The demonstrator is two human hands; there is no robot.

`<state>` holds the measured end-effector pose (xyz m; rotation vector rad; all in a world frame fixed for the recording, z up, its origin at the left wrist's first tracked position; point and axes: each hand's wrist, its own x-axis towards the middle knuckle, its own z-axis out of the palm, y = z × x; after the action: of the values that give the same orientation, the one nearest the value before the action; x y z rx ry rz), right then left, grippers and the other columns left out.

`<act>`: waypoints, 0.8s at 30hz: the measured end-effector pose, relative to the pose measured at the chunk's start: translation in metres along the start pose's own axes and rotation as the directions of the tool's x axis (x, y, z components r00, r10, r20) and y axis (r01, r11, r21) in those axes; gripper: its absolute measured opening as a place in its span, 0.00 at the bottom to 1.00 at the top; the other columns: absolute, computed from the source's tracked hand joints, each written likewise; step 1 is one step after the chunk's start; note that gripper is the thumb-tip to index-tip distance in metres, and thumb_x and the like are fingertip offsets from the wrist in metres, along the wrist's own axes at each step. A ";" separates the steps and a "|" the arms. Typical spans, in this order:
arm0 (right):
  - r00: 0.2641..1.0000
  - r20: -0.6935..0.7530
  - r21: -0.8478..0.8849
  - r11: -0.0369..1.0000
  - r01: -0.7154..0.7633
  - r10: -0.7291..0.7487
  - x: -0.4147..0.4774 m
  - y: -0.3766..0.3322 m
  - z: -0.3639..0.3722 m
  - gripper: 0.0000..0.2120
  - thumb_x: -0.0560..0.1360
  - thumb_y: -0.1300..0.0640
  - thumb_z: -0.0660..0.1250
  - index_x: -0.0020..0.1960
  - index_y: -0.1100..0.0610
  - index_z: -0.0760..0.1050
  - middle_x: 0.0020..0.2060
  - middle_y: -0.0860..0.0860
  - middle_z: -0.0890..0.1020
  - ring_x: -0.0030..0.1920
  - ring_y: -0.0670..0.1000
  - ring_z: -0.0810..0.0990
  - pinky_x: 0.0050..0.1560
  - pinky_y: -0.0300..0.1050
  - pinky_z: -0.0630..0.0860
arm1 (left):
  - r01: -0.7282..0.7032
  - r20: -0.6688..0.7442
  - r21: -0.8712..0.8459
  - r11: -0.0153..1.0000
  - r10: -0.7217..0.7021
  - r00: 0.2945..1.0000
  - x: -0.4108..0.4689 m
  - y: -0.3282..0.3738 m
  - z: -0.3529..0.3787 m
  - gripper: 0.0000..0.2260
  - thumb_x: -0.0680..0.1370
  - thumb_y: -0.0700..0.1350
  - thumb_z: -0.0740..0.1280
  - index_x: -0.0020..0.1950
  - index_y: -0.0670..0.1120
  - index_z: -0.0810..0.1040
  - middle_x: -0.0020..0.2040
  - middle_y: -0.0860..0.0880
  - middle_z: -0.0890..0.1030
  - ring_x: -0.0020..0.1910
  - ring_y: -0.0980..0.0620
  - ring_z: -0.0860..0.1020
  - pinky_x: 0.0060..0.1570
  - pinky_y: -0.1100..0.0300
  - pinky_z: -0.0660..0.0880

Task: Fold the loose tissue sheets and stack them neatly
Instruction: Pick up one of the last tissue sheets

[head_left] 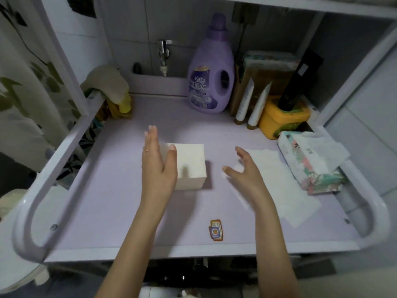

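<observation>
Straight left hand point(158, 162) against white folded tissue stack point(190, 166), right hand point(245, 172) spread empty over loose white sheets point(283, 190): may shove stack askew.

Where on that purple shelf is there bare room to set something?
Bare: front-left, between the folded stack and the left rail; the strip behind the stack to the softener bottle; the front around the sticker. Crowded: right side, with loose sheets, tissue pack, tubes, yellow tub.
</observation>
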<state>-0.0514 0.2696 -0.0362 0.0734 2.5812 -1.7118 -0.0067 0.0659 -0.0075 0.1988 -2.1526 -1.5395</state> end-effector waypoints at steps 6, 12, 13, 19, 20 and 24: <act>0.991 0.091 -0.489 0.871 -0.039 0.095 -0.028 0.045 -0.048 0.33 0.72 0.50 0.73 0.74 0.42 0.63 0.78 0.46 0.52 0.78 0.51 0.44 0.74 0.51 0.39 | -0.150 0.105 -0.135 0.979 0.165 0.981 -0.012 0.007 0.025 0.13 0.78 0.48 0.60 0.63 0.53 0.72 0.74 0.58 0.63 0.74 0.65 0.54 0.74 0.57 0.57; 0.994 -0.086 -0.422 0.906 0.019 -0.061 -0.040 0.063 -0.047 0.19 0.74 0.49 0.72 0.64 0.44 0.77 0.75 0.46 0.64 0.78 0.50 0.54 0.74 0.48 0.39 | -0.113 0.187 -0.151 0.982 0.140 0.972 -0.022 0.010 0.035 0.09 0.76 0.46 0.61 0.54 0.51 0.76 0.70 0.55 0.70 0.73 0.64 0.59 0.66 0.75 0.57; 0.993 -0.104 -0.424 0.906 0.014 -0.064 -0.041 0.064 -0.046 0.17 0.74 0.48 0.71 0.63 0.44 0.78 0.75 0.46 0.65 0.77 0.50 0.55 0.74 0.49 0.39 | -0.113 0.191 -0.145 0.983 0.140 0.972 -0.023 0.009 0.036 0.08 0.76 0.45 0.61 0.53 0.50 0.76 0.69 0.54 0.71 0.72 0.63 0.60 0.66 0.76 0.57; 0.986 -0.157 -0.425 0.905 -0.012 -0.061 -0.039 0.066 -0.041 0.12 0.81 0.50 0.61 0.61 0.45 0.79 0.74 0.47 0.67 0.77 0.49 0.56 0.75 0.50 0.39 | -0.110 0.246 -0.131 0.985 0.140 0.959 -0.026 0.012 0.040 0.08 0.74 0.43 0.60 0.48 0.51 0.77 0.62 0.52 0.76 0.70 0.54 0.67 0.64 0.74 0.60; 0.984 -0.163 -0.424 0.906 -0.010 -0.065 -0.039 0.067 -0.041 0.12 0.81 0.51 0.61 0.61 0.45 0.79 0.74 0.47 0.67 0.77 0.50 0.56 0.75 0.50 0.39 | -0.107 0.251 -0.135 0.985 0.138 0.958 -0.026 0.011 0.040 0.08 0.74 0.43 0.60 0.48 0.52 0.77 0.61 0.52 0.77 0.69 0.54 0.68 0.64 0.74 0.60; 0.974 -0.201 -0.419 0.908 0.009 -0.102 -0.040 0.069 -0.039 0.11 0.79 0.52 0.66 0.60 0.45 0.79 0.73 0.48 0.69 0.77 0.51 0.58 0.75 0.51 0.40 | -0.103 0.269 -0.132 0.986 0.136 0.953 -0.027 0.010 0.042 0.08 0.73 0.42 0.60 0.47 0.50 0.78 0.57 0.53 0.77 0.63 0.57 0.72 0.61 0.75 0.62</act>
<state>-0.0075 0.3319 -0.0822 0.1823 3.0793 -1.1834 -0.0011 0.1160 -0.0168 -0.1958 -2.2265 -1.6990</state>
